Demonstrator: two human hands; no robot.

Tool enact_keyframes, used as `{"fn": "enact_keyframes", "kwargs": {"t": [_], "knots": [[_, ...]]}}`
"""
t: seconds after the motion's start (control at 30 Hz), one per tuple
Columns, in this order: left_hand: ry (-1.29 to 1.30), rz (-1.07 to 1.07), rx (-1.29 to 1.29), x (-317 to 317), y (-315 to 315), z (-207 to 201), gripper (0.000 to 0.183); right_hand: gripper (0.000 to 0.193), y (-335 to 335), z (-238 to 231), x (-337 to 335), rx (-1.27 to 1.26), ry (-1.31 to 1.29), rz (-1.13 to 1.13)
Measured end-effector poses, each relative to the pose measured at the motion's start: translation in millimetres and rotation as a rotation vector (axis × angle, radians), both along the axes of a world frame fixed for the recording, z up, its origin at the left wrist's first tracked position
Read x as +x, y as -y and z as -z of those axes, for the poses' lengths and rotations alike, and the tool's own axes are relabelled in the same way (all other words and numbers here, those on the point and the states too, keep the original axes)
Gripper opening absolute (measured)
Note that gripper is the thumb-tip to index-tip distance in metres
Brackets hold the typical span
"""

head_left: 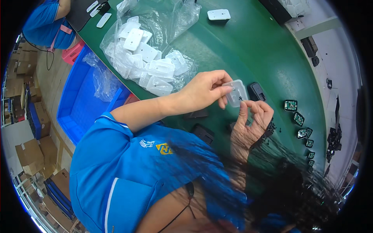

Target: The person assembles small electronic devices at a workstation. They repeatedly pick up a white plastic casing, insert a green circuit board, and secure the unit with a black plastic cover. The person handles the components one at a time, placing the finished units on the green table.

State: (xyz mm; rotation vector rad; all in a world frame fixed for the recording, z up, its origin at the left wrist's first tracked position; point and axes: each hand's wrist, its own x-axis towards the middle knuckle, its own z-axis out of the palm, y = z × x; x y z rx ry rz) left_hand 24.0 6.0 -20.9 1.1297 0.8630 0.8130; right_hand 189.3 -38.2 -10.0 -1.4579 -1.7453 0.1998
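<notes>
My left hand (213,88) pinches a translucent white plastic cover (234,92) by its left edge, holding it above the green table. At the cover's lower right edge, the thumb and forefinger of my right hand (252,123) are closed together. A small black part (240,98) shows at those fingertips, against the cover; its exact kind is too small to tell. Just right of the cover lies a black plastic housing (256,92). Small loose black parts (271,127) are heaped beside my right hand, partly hidden by it and by strands of hair.
A clear plastic bag (171,23) spills many white covers (147,51) at the left. A white-topped black box (218,15) stands at the far side. Black housings with green circuit boards (290,105) line the right. A blue bin (79,105) adjoins the table; a co-worker's sleeve (40,23) shows far left.
</notes>
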Motion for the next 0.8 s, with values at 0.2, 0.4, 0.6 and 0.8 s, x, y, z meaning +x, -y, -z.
{"fn": "enact_keyframes", "kwargs": {"t": [0.2,0.4,0.6,0.8], "knots": [[0.074,-0.079,0.056,6.2,15.0,5.6,0.013,0.013,1.1,1.1,-4.5,-0.098,-0.106,-0.029],[0.108,-0.1,0.313,8.3,19.6,10.3,0.009,0.012,3.5,2.1,-9.6,-0.16,-0.283,0.035],[0.062,-0.166,0.542,11.4,22.0,20.3,0.013,0.011,6.6,4.3,-7.2,-0.234,-0.437,0.0],[0.15,-0.181,0.419,16.8,21.8,19.6,0.012,0.01,7.5,1.9,-18.6,-0.132,-0.389,0.02]]}}
